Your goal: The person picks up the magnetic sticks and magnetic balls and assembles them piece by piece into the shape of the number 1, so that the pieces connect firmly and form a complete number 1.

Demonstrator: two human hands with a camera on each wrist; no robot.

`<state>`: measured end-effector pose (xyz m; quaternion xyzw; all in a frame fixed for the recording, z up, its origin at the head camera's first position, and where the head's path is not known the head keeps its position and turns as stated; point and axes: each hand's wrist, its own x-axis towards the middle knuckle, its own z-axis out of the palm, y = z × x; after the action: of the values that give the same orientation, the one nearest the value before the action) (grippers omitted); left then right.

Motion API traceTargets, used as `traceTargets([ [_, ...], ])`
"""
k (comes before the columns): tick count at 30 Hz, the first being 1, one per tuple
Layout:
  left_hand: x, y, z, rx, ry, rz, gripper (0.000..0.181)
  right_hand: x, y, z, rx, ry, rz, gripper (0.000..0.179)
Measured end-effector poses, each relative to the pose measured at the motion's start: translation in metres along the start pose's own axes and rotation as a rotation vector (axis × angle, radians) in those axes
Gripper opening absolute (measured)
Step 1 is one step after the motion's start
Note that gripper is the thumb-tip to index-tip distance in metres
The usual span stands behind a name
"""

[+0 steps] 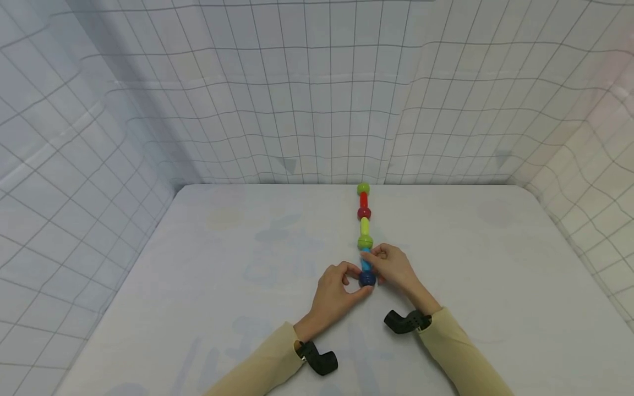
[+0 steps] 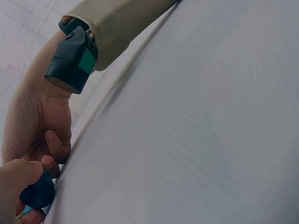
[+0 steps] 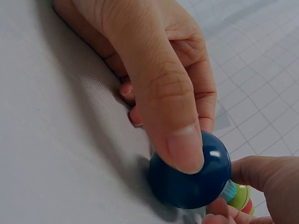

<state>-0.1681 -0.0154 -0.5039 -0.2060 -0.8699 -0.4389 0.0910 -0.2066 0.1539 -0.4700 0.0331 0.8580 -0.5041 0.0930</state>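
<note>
A straight chain of balls and short sticks lies on the white table. Its near end is a dark blue ball [image 1: 367, 279] [image 3: 205, 189]. My left hand [image 1: 333, 294] [image 3: 149, 79] pinches that ball between thumb and forefinger, the thumb lying across its near face. Just beyond, my right hand [image 1: 396, 267] [image 2: 44, 119] pinches the light blue stick [image 1: 366, 264] joined to the ball. Farther along come a green ball [image 1: 365, 242], a yellow-green stick [image 1: 364, 226], a dark red ball [image 1: 364, 213], a red stick [image 1: 364, 199] and another green ball [image 1: 364, 188].
The white table [image 1: 208, 275] stretches out on both sides of the chain. White cloth with a dark grid [image 1: 317, 99] hangs behind the far edge and at both sides. Black wrist cameras [image 1: 319, 360] sit at the sleeve cuffs.
</note>
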Motion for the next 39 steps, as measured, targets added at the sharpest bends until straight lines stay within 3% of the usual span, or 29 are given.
traceTargets([
  [39,-0.0004,0.0001,-0.0018,-0.010,-0.010,0.000,0.032,0.0011,0.0010,-0.0002,-0.020,-0.012,0.023,0.040],
])
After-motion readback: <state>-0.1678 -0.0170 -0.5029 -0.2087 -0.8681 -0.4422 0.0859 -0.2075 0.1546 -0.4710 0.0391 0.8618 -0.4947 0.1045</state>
